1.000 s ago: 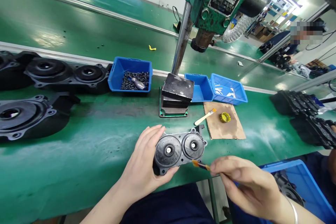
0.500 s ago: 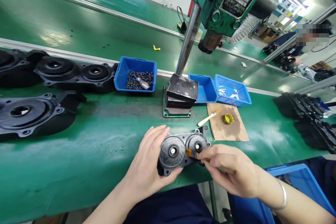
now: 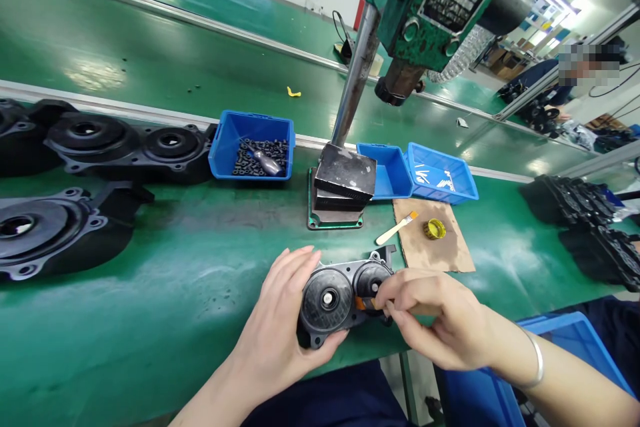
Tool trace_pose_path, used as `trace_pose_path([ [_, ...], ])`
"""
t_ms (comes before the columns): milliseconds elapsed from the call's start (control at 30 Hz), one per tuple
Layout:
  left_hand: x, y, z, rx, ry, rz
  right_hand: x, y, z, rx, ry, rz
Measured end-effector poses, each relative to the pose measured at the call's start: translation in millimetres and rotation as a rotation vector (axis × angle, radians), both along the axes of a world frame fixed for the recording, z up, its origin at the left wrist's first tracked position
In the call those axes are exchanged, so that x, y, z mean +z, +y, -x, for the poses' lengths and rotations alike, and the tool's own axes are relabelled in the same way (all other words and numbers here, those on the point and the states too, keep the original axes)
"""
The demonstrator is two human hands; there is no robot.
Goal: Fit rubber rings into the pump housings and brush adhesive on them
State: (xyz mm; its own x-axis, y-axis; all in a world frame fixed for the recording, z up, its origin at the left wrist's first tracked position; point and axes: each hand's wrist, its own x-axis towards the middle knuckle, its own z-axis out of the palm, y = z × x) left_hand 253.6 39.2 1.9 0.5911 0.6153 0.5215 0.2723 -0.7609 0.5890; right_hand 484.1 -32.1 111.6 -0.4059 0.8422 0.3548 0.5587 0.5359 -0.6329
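Observation:
A black two-disc housing is tilted slightly over the green table's front part. My left hand grips its left end, fingers over the top edge and thumb below. Pinched in my right hand is a small brush, its orange bristles against the housing between the two discs. The brush handle is mostly hidden by my fingers. Behind, a second brush with a pale handle lies partly on brown cardboard, beside a yellow round container.
A green press stands behind the housing. One blue bin holds small black parts; two more blue bins stand right of the press. Large black housings lie at left, others at right. A person is at the back right.
The brush in my right hand has moved slightly down relative to the smaller disc. The view has shifted a little, and my left hand still holds the housing.

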Motion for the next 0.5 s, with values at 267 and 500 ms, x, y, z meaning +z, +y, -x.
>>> trace_pose_path([
  [267, 1.8, 1.0, 0.6, 0.003, 0.028, -0.005, -14.8, 11.2, -10.2, -0.272, 0.033, -0.043],
  [500, 1.3, 1.9, -0.7, 0.002, 0.028, -0.011, -10.6, 12.3, -11.2, -0.322, 0.075, -0.005],
])
